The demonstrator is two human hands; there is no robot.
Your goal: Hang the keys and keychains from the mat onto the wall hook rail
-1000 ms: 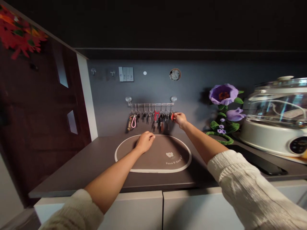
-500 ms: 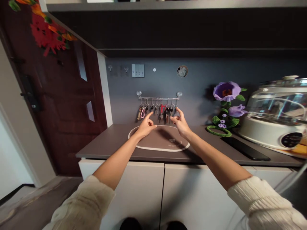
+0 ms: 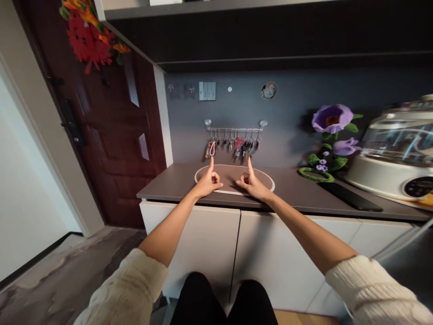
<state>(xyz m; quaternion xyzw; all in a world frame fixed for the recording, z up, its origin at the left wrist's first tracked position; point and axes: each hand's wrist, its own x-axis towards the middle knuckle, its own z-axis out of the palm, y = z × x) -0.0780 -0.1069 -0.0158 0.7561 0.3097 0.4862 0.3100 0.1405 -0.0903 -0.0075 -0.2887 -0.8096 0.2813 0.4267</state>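
My left hand (image 3: 207, 181) is over the left front of an oval brown mat (image 3: 230, 172) with a pale rim. Its index finger points up and its thumb sticks out toward the middle, while the other fingers curl. Mirroring it, my right hand (image 3: 253, 183) is over the mat's right part in the same pose. Neither hand holds anything. Beyond the fingertips, several keys (image 3: 250, 145) hang from hooks on a clear rail (image 3: 235, 129) on the wall. Among them are a pink loop (image 3: 212, 149) and a red tag (image 3: 239, 142).
On the counter's right stand a purple knitted flower (image 3: 333, 118), a black phone (image 3: 350, 196) and a white appliance with a clear lid (image 3: 389, 174). A dark shelf (image 3: 270, 40) overhangs the counter. White cabinet doors (image 3: 189, 234) are below; a brown door (image 3: 118, 180) is at left.
Both hands have come down and back from near the hanging keys to the mat's front part. The view has shifted, and both knees now show below.
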